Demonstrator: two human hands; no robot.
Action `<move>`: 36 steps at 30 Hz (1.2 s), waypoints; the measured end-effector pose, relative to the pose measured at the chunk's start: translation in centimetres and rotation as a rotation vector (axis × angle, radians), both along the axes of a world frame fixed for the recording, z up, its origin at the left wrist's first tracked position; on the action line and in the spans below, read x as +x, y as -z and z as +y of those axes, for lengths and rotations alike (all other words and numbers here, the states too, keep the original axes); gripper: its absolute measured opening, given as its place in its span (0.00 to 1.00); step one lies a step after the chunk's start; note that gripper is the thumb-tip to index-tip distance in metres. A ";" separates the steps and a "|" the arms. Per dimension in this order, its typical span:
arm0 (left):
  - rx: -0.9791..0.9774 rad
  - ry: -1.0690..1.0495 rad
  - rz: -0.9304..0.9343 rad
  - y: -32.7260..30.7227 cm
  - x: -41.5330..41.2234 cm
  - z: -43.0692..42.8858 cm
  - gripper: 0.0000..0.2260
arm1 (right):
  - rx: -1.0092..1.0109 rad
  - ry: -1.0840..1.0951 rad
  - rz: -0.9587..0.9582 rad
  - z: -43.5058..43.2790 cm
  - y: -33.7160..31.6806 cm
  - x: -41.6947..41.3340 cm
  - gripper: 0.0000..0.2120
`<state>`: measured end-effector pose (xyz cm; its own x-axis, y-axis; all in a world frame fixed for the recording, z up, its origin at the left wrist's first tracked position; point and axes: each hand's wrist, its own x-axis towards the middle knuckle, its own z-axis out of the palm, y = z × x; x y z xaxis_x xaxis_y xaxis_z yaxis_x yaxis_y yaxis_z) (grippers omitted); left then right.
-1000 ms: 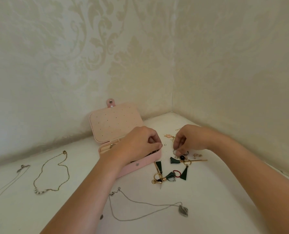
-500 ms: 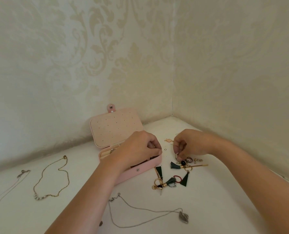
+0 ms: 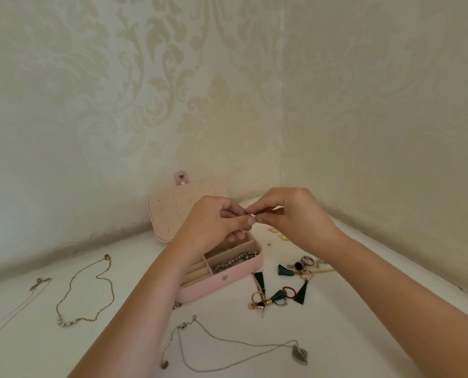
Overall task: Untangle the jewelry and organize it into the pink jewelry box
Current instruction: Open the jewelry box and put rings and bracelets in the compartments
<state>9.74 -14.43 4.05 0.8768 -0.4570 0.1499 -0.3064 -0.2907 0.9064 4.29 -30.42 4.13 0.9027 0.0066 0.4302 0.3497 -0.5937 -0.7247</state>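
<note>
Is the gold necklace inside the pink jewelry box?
No, the gold necklace lies stretched out on the table to the left of the open pink jewelry box, fully outside it.

Left forearm is entering from 7 o'clock, right forearm from 4 o'clock, both converging at centre. Left hand and right hand are meeting fingertip to fingertip, fingers curled, jointly pinching a small piece too tiny to identify.
</note>
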 end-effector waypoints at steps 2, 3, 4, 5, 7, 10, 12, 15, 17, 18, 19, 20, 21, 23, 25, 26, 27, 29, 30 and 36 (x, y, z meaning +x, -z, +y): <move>-0.058 0.008 0.007 -0.2 0.1 0.1 0.03 | -0.002 -0.005 -0.027 0.4 0.0 -0.1 0.10; -0.090 0.011 0.015 -0.4 0.0 0.1 0.02 | 0.012 0.000 -0.043 0.6 -0.1 -0.1 0.10; -0.119 0.012 0.028 -0.5 -0.1 0.2 0.02 | 0.034 0.014 -0.057 0.8 0.0 -0.1 0.09; -0.142 0.014 0.044 -0.7 -0.1 0.3 0.03 | 0.062 0.032 -0.063 0.9 0.0 -0.2 0.08; -0.138 0.029 0.060 -1.1 -0.1 0.7 0.05 | 0.126 0.053 -0.054 1.1 0.0 -0.3 0.06; -0.066 0.060 0.010 -1.7 -0.1 1.5 0.07 | 0.188 0.050 -0.042 1.7 0.1 -0.3 0.06; -0.046 0.065 -0.032 -2.1 -0.1 1.9 0.08 | 0.222 0.034 -0.042 2.1 0.1 -0.3 0.07; -0.032 0.061 -0.065 -2.5 -0.1 2.4 0.12 | 0.245 0.020 -0.054 2.6 0.2 -0.5 0.06; 0.023 0.062 -0.089 -2.5 0.0 2.7 0.15 | 0.208 0.023 -0.080 2.9 0.4 -0.6 0.06; 0.059 0.062 -0.097 -2.5 0.0 2.9 0.16 | 0.167 0.031 -0.102 3.0 0.5 -0.7 0.06; 0.092 0.063 -0.098 -2.5 0.0 3.0 0.16 | 0.111 0.044 -0.131 3.1 0.6 -0.7 0.06; 0.117 0.066 -0.094 -2.5 0.0 3.0 0.16 | 0.046 0.058 -0.163 3.1 0.7 -0.6 0.06; 0.132 0.070 -0.091 -2.5 0.0 3.1 0.15 | -0.014 0.070 -0.192 3.1 0.8 -0.6 0.07; 0.138 0.069 -0.092 -2.6 -0.1 3.2 0.12 | -0.080 0.075 -0.233 3.1 0.8 -0.5 0.07; 0.134 0.082 -0.090 -2.8 -0.2 3.4 0.10 | -0.095 0.059 -0.255 3.2 0.9 -0.5 0.07; 0.135 0.091 -0.085 -2.8 -0.1 3.6 0.09 | -0.095 0.048 -0.264 3.2 0.9 -0.5 0.07; 0.141 0.095 -0.071 -2.9 -0.1 3.8 0.09 | -0.095 0.041 -0.267 3.3 1.0 -0.4 0.07; 0.175 0.075 -0.018 -3.0 0.3 4.6 0.08 | -0.113 0.042 -0.251 3.3 1.3 -0.2 0.07; 0.200 0.054 0.020 -2.9 0.6 5.1 0.08 | -0.140 0.051 -0.227 3.2 1.5 -0.1 0.08; 0.435 -0.132 0.125 -2.1 2.6 8.5 0.07 | -0.412 0.123 -0.003 1.7 3.1 0.7 0.17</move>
<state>12.32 -5.89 6.20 0.9307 -0.3374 -0.1412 -0.1379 -0.6812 0.7190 5.04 -28.73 1.03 0.9063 0.0708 0.4166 0.2597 -0.8710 -0.4170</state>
